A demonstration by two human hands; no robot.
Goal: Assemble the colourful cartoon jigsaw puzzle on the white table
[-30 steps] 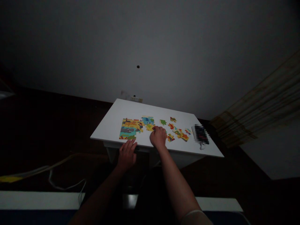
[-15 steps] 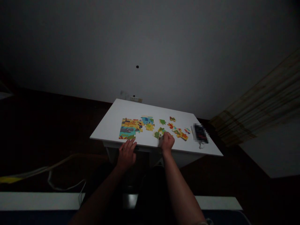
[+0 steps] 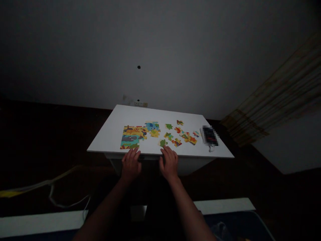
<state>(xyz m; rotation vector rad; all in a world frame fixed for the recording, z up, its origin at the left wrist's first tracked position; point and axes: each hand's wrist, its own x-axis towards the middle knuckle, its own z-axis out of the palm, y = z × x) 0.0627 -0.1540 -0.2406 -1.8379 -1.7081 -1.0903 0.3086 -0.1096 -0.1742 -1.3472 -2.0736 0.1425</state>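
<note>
A small white table (image 3: 117,124) carries a partly joined colourful jigsaw (image 3: 132,135) on its left half. Several loose pieces (image 3: 184,135) lie to the right of it. One green piece (image 3: 163,143) sits just beyond the fingertips of my right hand (image 3: 169,163). That hand lies flat at the table's near edge with fingers stretched out and holds nothing. My left hand (image 3: 130,164) also lies flat on the near edge, fingers spread, just below the joined jigsaw's lower corner.
A dark, blurred flat object (image 3: 209,135) lies at the table's right end. Pale cables (image 3: 57,197) run over the dark floor at the left. A wall socket (image 3: 139,104) sits behind the table, and a curtain (image 3: 276,97) hangs at the right.
My right hand drew back from the jigsaw's right side to the near edge and left loose pieces on the table. The left hand stayed at the edge. The view shifted slightly.
</note>
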